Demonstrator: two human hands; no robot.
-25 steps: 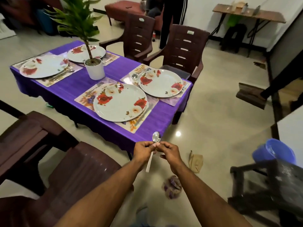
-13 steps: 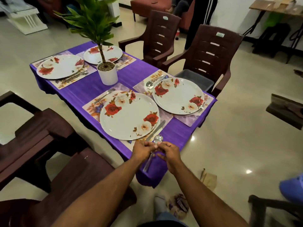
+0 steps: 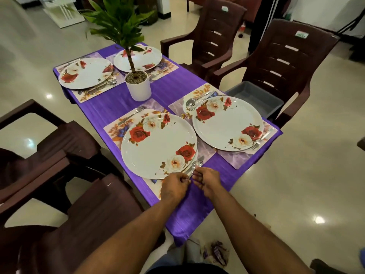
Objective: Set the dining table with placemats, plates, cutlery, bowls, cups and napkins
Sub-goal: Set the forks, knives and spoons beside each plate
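Note:
A metal spoon [image 3: 197, 165] lies low over the placemat [image 3: 205, 153] just right of the nearest floral plate [image 3: 158, 147], next to a knife tip [image 3: 201, 157]. My left hand [image 3: 173, 185] and my right hand [image 3: 207, 179] both pinch its handle at the table's near edge. The handle is mostly hidden by my fingers. A second floral plate [image 3: 227, 123] sits on its own mat to the right, with a spoon [image 3: 190, 102] at its far side. Two more plates [image 3: 87, 73] [image 3: 138, 58] sit at the far end.
A potted plant in a white pot [image 3: 138, 88] stands mid-table on the purple cloth [image 3: 110, 107]. Brown plastic chairs [image 3: 284, 62] [image 3: 59, 159] surround the table; one holds a grey tub [image 3: 254, 97]. Wrappers [image 3: 216, 254] lie on the floor by my feet.
I have stepped closer to the table. Both hands carried the spoon forward and down from in front of the table edge to the mat beside the nearest plate.

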